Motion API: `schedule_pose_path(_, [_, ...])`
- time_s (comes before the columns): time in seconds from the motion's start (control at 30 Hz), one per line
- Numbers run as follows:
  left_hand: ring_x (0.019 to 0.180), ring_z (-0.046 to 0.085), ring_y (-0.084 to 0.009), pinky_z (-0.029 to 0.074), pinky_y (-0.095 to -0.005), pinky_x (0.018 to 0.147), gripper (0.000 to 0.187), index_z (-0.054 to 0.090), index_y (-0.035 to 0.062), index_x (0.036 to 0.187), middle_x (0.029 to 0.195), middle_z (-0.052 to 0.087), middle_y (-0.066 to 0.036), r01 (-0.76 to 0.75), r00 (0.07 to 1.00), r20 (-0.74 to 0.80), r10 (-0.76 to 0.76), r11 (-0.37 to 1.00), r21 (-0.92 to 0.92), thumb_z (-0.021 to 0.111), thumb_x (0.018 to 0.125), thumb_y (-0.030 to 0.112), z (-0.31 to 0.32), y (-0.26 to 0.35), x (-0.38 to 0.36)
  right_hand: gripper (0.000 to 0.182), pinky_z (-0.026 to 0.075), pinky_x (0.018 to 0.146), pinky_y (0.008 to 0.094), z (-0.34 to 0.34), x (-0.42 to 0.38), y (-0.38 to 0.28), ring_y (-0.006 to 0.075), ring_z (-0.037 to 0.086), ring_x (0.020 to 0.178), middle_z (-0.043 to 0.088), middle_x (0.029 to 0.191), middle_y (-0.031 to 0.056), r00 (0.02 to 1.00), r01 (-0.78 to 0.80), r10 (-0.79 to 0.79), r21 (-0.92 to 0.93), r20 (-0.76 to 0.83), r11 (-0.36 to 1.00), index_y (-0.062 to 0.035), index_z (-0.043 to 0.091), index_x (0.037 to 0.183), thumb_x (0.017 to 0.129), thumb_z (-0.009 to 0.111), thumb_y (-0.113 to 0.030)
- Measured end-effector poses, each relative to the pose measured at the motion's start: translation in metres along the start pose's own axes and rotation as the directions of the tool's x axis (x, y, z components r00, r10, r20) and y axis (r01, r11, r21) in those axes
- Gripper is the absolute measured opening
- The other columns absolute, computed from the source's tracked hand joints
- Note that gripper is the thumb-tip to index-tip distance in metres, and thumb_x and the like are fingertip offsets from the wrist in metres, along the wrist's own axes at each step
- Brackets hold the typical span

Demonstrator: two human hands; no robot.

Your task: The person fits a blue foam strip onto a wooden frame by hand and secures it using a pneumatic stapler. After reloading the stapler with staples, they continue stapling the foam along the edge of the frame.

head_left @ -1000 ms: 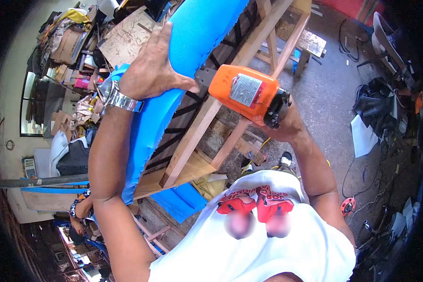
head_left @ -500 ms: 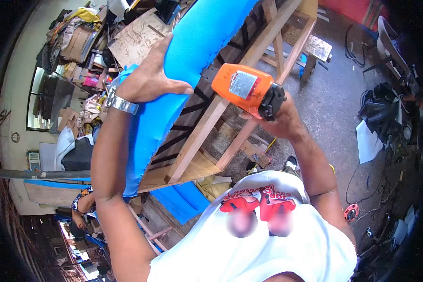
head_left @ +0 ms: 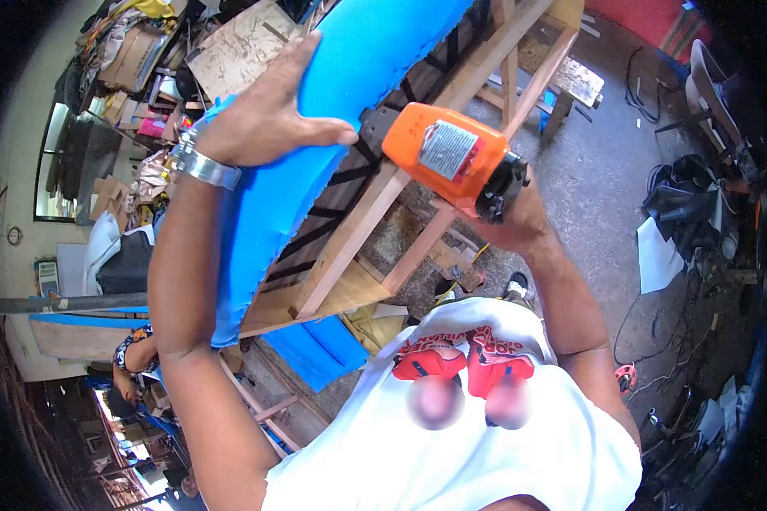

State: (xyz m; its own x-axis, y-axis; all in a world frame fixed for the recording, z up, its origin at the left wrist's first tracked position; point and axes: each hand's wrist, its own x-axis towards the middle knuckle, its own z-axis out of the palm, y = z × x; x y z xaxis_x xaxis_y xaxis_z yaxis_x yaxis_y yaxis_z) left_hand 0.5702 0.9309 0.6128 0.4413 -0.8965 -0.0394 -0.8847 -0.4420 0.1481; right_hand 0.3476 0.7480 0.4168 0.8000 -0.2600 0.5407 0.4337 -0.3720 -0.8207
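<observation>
My left hand point(head_left: 264, 119) lies on blue fabric point(head_left: 371, 60) stretched over a long padded part, with the thumb extended toward the fabric's ragged edge and the fingers pointing up along it. In my right hand point(head_left: 516, 221) is an orange staple gun point(head_left: 443, 153), my fingers wrapped round its handle, partly hidden behind its body. The gun's dark nose point(head_left: 377, 126) is right at the fabric edge, near my left thumb. Under the fabric, a wooden frame point(head_left: 354, 226) with black straps point(head_left: 302, 243) runs diagonally.
Cardboard, scraps and bundled cloth are piled at upper left. Another person's arm point(head_left: 135, 366) shows at lower left. A blue panel point(head_left: 320, 353) lies below the frame. On the right floor are black material point(head_left: 682, 192), a white sheet point(head_left: 659, 255) and cables.
The staple gun has tilted, and its dark nose now shows at the fabric edge. My left hand stays on the blue fabric; the whole view has shifted slightly.
</observation>
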Motion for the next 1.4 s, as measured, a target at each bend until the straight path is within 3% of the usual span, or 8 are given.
schedule_pose_path(0.07, [0.15, 0.032, -0.0454, 0.026, -0.0445, 0.125, 0.126, 0.023, -0.0084, 0.158, 0.158, 0.032, -0.036, -0.022, 0.996, 0.087, 0.035, 0.989, -0.148, 0.089, 0.068, 0.049, -0.011, -0.007, -0.007, 0.029, 0.058, 0.072, 0.0362, -0.003, 0.001, -0.001, 0.0302, 0.074, 0.078, 0.074, 0.087, 0.0123, 1.0, 0.017, -0.016, -0.063, 0.014, 0.998, -0.0054, 0.071, 0.101, 0.074, 0.082, -0.006])
schedule_pose_path(0.23, [0.149, 0.033, -0.0466, 0.027, -0.0466, 0.125, 0.123, 0.022, -0.0068, 0.159, 0.158, 0.033, -0.034, -0.088, 0.987, -0.116, 0.108, 0.983, 0.162, 0.086, 0.068, 0.045, 0.014, -0.006, -0.012, 0.032, 0.058, 0.073, 0.0348, 0.002, -0.009, -0.002, 0.0275, 0.075, 0.08, 0.076, 0.091, 0.0104, 0.99, -0.14, 0.143, 0.146, -0.011, 0.979, -0.006, 0.072, 0.102, 0.077, 0.09, -0.018])
schedule_pose_path(0.3, [0.148, 0.034, -0.0479, 0.028, -0.0477, 0.124, 0.12, 0.022, -0.0064, 0.159, 0.158, 0.033, -0.035, -0.086, 0.987, -0.117, 0.11, 0.978, 0.189, 0.084, 0.067, 0.041, 0.015, -0.002, -0.009, 0.031, 0.058, 0.073, 0.0351, -0.003, -0.015, -0.003, 0.027, 0.075, 0.08, 0.076, 0.091, 0.0097, 0.999, 0.034, -0.034, -0.012, 0.016, 0.999, -0.0066, 0.073, 0.101, 0.075, 0.089, -0.014])
schedule_pose_path(0.5, [0.147, 0.034, -0.0498, 0.03, -0.0486, 0.123, 0.115, 0.024, -0.005, 0.159, 0.156, 0.034, -0.036, 0.004, 0.99, -0.141, 0.031, 0.97, 0.242, 0.081, 0.068, 0.035, 0.02, 0.009, -0.014, 0.034, 0.058, 0.073, 0.0357, -0.003, -0.005, -0.017, 0.0296, 0.075, 0.079, 0.075, 0.088, 0.0108, 0.994, 0.105, -0.104, -0.049, 0.033, 0.993, -0.0075, 0.073, 0.101, 0.069, 0.085, -0.006])
schedule_pose_path(0.73, [0.155, 0.022, -0.0444, 0.023, -0.0462, 0.126, 0.127, 0.019, -0.0012, 0.162, 0.163, 0.024, -0.035, -0.039, 0.999, 0.036, 0.041, 0.998, -0.043, 0.088, 0.07, 0.052, -0.003, -0.007, -0.022, 0.036, 0.058, 0.071, 0.0363, 0.005, -0.005, -0.019, 0.0312, 0.074, 0.078, 0.072, 0.082, 0.0107, 1.0, -0.005, 0.007, -0.096, 0.025, 0.995, -0.0072, 0.07, 0.102, 0.069, 0.087, -0.009])
schedule_pose_path(0.97, [0.149, 0.031, -0.0479, 0.028, -0.0501, 0.123, 0.122, 0.02, 0.0003, 0.162, 0.162, 0.027, -0.034, -0.05, 0.989, -0.12, 0.084, 0.963, 0.265, 0.087, 0.069, 0.041, 0.015, 0.007, -0.03, 0.033, 0.058, 0.073, 0.037, 0.0, -0.01, -0.027, 0.0323, 0.074, 0.081, 0.073, 0.088, 0.0106, 0.997, -0.011, 0.015, -0.046, 0.075, 0.999, -0.0086, 0.071, 0.097, 0.069, 0.086, -0.009])
schedule_pose_path(1.1, [0.148, 0.032, -0.0486, 0.029, -0.0503, 0.123, 0.121, 0.02, 0.0004, 0.162, 0.161, 0.028, -0.034, -0.077, 0.984, -0.138, 0.112, 0.969, 0.236, 0.087, 0.069, 0.041, 0.019, 0.003, -0.031, 0.032, 0.058, 0.073, 0.0387, 0.006, -0.009, -0.015, 0.0355, 0.072, 0.081, 0.072, 0.087, 0.011, 0.987, 0.144, -0.134, -0.134, 0.084, 0.98, -0.0084, 0.07, 0.095, 0.067, 0.085, -0.008])
schedule_pose_path(1.4, [0.153, 0.026, -0.0441, 0.026, -0.0473, 0.125, 0.122, 0.02, 0.0037, 0.163, 0.165, 0.024, -0.031, -0.165, 0.98, -0.086, 0.177, 0.978, 0.13, 0.089, 0.07, 0.043, 0.011, -0.014, -0.046, 0.037, 0.058, 0.073, 0.0377, 0.006, -0.006, -0.042, 0.0331, 0.073, 0.079, 0.073, 0.086, 0.0117, 0.994, 0.092, -0.081, -0.173, 0.071, 0.981, -0.0061, 0.069, 0.101, 0.068, 0.086, -0.009])
